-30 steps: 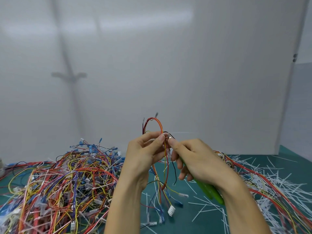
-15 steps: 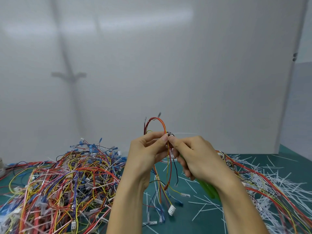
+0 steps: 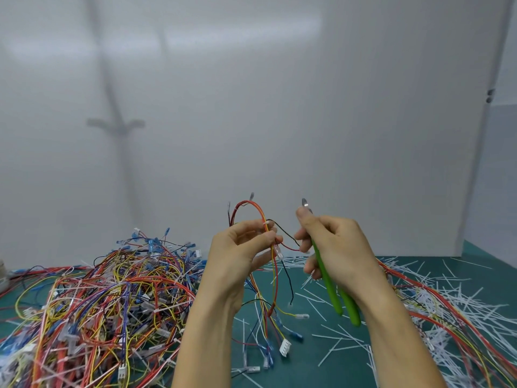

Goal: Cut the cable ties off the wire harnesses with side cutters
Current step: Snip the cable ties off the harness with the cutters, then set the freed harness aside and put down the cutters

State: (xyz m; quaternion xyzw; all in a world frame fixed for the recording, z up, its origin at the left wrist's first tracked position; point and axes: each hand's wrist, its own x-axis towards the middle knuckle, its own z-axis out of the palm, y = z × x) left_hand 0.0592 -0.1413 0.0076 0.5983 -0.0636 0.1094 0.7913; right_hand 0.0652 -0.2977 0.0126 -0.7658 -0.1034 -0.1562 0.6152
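Mid-job: harness in your L hand, side cutters in your R

Nearest you, loose connectors and cut white tie bits (image 3: 330,352) lie on the green counter (image 3: 316,368). Above that, your L hand (image 3: 240,256) is closed w/ thumb + fingers pinching the wire harness (image 3: 275,278), its red/orange loop sticking up, ends dangling down. Your R hand (image 3: 338,247) is wrapped round the side cutters (image 3: 331,289), green handles pointing down, metal tip poking above your thumb, just beside the loop, not touching. Big tangled harness pile (image 3: 98,298) sits far left; white wall (image 3: 251,107) behind.
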